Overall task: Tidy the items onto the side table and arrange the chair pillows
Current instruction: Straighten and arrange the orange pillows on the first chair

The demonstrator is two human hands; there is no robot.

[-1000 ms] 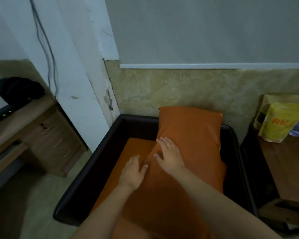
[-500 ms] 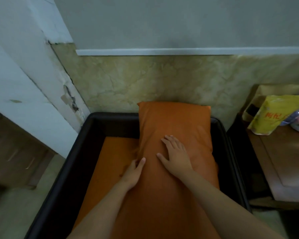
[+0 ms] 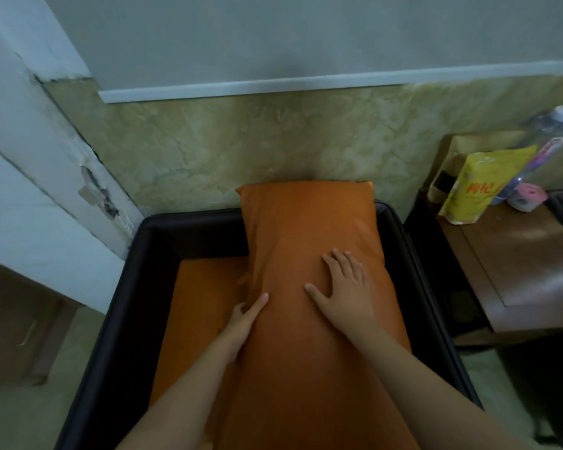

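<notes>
Pillow: an orange pillow point(image 3: 309, 241) is seen laid lengthwise in the black chair point(image 3: 117, 319), its far end propped against the marbled wall and its near part over the orange seat cushion point(image 3: 202, 297).
Right hand: the right hand point(image 3: 345, 293) is laid flat on the pillow's top, fingers straight and spread, nothing grasped.
Left hand: the left hand point(image 3: 244, 319) is pressed to the pillow's left edge, one finger stretched along the top. The others are tucked at the edge, so a grip cannot be told.
Side table: the side table point(image 3: 527, 271) is set right of the chair, with a yellow packet point(image 3: 481, 183), clear bottle point(image 3: 546, 134) and pink roll point(image 3: 527, 196) at its far end.
</notes>
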